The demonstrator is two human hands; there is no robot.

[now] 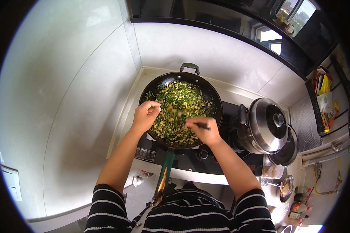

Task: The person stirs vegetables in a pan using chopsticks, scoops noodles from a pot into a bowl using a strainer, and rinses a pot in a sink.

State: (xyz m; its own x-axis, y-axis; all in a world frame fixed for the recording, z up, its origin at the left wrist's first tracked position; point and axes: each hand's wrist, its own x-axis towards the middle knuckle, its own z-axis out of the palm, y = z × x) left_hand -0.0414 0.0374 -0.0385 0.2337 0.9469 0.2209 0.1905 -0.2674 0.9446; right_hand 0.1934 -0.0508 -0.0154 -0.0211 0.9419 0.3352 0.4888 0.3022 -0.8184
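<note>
A large black wok (220,116) on the stove holds a chopped mix of green leaves and yellow and pale bits (182,99). My left hand (144,115) hovers over the wok's left side, thumb and fingertips pinched together; whatever they may hold cannot be made out. Over the right side of the mix, my right hand (206,131) grips a thin utensil with a dark handle (203,126). Its working end is smeared by motion above the food, so its kind does not show. The wok's long green handle (168,163) points toward my body, with neither hand on it.
To the right, a lidded steel pot (262,126) stands on the black stove (182,159). Beyond it are a dark pan (293,149), a jar (274,171) and several bottles (299,207). A tiled wall (81,97) closes off the left; a black cabinet (206,17) hangs behind.
</note>
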